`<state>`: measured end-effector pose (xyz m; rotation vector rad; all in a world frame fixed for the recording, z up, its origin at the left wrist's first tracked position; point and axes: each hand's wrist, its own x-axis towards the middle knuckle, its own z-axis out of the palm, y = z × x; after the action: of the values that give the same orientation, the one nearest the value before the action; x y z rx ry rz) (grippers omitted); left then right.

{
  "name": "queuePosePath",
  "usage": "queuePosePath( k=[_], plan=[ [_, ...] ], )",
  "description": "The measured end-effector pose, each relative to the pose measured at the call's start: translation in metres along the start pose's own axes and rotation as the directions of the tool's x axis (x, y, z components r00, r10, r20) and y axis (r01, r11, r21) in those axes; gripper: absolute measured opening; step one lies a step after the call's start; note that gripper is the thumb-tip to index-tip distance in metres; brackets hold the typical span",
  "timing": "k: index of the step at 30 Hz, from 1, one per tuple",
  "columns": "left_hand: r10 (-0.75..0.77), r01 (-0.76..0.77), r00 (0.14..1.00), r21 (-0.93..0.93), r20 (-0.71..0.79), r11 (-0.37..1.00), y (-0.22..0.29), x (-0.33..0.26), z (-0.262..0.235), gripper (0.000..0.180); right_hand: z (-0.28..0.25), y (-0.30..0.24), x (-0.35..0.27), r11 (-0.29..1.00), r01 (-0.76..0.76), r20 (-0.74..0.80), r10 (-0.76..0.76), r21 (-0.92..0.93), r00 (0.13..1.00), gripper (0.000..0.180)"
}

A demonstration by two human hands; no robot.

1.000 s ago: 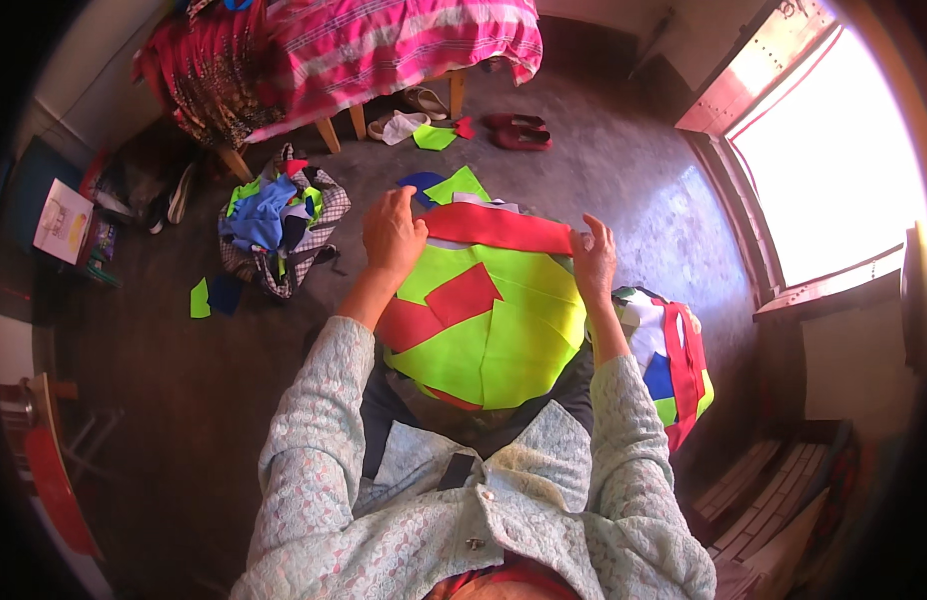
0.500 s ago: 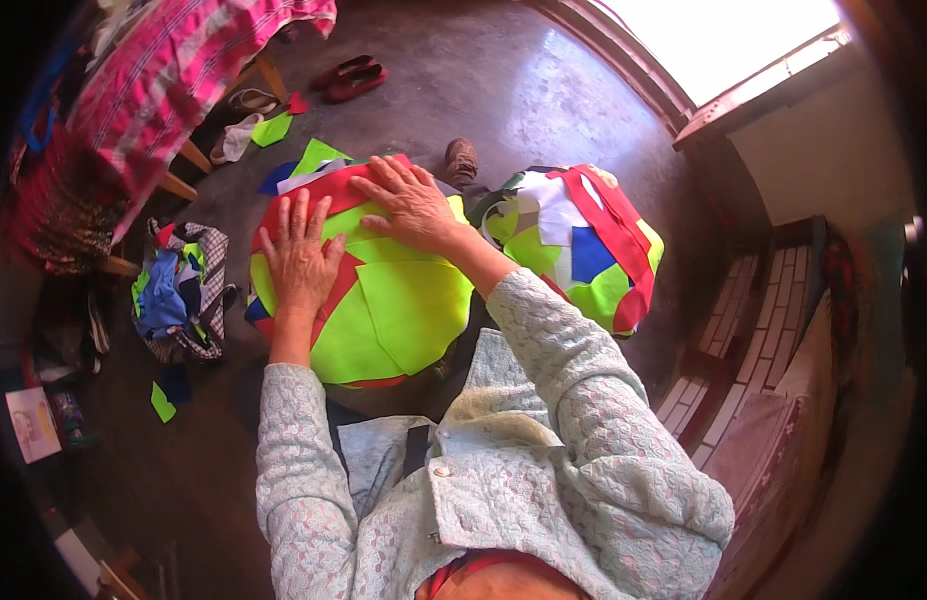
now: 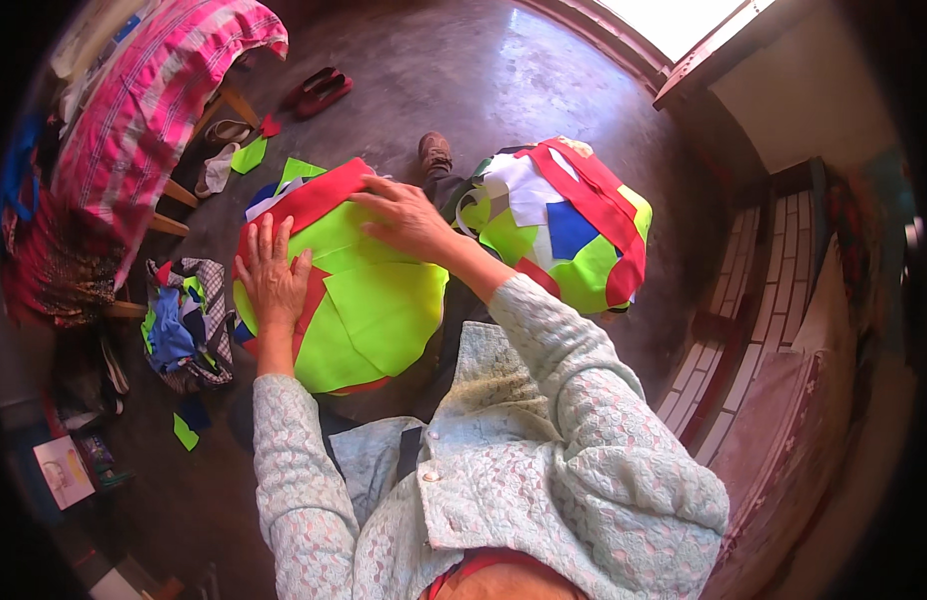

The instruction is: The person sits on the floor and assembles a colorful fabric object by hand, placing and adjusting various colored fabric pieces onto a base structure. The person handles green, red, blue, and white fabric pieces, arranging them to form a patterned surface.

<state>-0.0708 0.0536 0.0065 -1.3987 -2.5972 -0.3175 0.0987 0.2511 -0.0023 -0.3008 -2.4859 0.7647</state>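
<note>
- Both hands lie flat, fingers spread, gripping nothing: left hand (image 3: 272,280) and right hand (image 3: 409,218) on the green-and-red cloth stack (image 3: 369,310) at frame centre.
- The slick top pieces could slide off the lap — uneven pressure would cause it (the second pile (image 3: 564,225) sits just right).

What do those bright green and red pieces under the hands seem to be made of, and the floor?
Green and red pieces: thin matte cloth or felt-like sheet, lying flat, layered, with cut edges; which one is unclear. Floor: hard, polished, probably smoothed cement or stone, reflecting window light.
</note>
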Motion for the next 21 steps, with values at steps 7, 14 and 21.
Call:
queuePosePath(
  k=[7,14,21],
  plan=[
    [0.030,-0.029,0.999,0.033,-0.028,0.999,0.001,-0.001,0.004,0.055,-0.090,0.069,-0.133,0.884,-0.411,-0.371,0.312,-0.225,0.875,0.039],
    [0.030,-0.029,0.999,0.037,-0.020,0.999,0.001,-0.001,0.001,0.055,-0.148,0.140,-0.218,0.475,-0.718,-0.494,0.523,-0.508,0.695,0.050],
    [0.050,-0.047,0.998,0.058,-0.041,0.997,-0.004,-0.002,0.003,0.055,-0.151,0.145,-0.205,0.373,-0.655,-0.423,0.538,-0.657,0.730,0.035]
  ],
)
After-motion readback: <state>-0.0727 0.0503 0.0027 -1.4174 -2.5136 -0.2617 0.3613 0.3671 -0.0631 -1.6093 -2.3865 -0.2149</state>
